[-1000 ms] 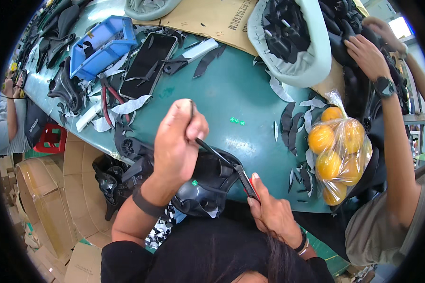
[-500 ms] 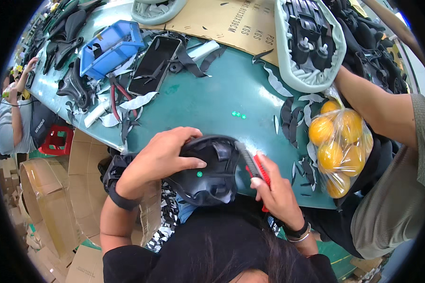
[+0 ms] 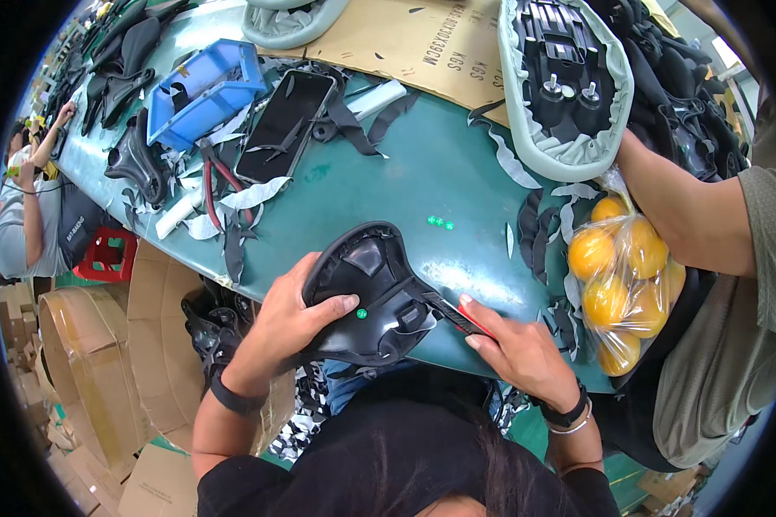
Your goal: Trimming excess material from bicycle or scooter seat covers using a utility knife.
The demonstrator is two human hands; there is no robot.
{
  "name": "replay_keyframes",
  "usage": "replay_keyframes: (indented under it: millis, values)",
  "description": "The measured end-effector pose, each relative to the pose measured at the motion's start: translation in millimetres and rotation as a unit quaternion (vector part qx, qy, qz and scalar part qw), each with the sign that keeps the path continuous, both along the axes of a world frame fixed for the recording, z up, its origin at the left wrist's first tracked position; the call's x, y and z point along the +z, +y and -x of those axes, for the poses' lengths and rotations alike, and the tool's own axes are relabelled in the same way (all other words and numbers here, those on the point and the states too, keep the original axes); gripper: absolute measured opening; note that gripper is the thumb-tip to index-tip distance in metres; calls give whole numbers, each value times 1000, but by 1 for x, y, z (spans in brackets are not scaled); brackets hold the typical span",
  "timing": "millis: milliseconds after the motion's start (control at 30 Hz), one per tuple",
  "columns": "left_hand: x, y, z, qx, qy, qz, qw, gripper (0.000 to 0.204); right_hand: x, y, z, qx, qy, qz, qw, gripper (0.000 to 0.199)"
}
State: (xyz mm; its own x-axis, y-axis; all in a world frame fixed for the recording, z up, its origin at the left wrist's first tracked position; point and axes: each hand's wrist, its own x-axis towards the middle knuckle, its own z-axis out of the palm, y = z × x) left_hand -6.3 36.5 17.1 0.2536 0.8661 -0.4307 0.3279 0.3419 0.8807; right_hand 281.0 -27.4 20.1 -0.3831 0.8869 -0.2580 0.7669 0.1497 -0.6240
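Note:
My left hand point(image 3: 295, 312) grips the left edge of a black bicycle saddle point(image 3: 353, 334), thumb pressed inside its hollow underside and fingers behind the rim. The saddle is held tilted at the table's near edge, with its underside facing me and a small green sticker point(image 3: 361, 314) on it. My right hand point(image 3: 523, 355) is closed around a red utility knife point(image 3: 474, 321). Its blade end touches or lies very close to the saddle's right rim; the exact contact is too small to tell.
Black and pale trimmings point(image 3: 537, 233) litter the green table point(image 3: 345, 194). Further left are a smartphone point(image 3: 286, 125), red-handled pliers point(image 3: 211, 185) and a blue bin point(image 3: 207, 108). At right, a co-worker's arm point(image 3: 681, 194) reaches beside a large grey-rimmed saddle point(image 3: 516, 103) and bagged oranges point(image 3: 608, 297). Cardboard boxes point(image 3: 95, 362) stand lower left.
The saddle has been turned and tipped up, its upper part now higher and further back. My right hand has shifted slightly right and down, and the knife has swung to a flatter angle.

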Motion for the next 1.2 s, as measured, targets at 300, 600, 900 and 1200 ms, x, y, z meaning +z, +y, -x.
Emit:
replay_keyframes:
  millis: [300, 600, 900, 1200]
  values:
    - [-1, -61, -36, 214, -13, -30, 976, 43, -2, -53, 38, -233, 169, 236, 928, 58]
    - [-19, -98, -44, 234, 23, -117, 965, 48, 9, -77, 13, -291, 256, 204, 899, 61]
    - [-17, -93, -33, 162, 18, -175, 971, 49, -2, -4, 45, -159, 203, -10, 966, 64]
    - [-23, -71, -48, 361, -343, -31, 866, 35, 17, 8, 78, -131, 460, 135, 868, 55]
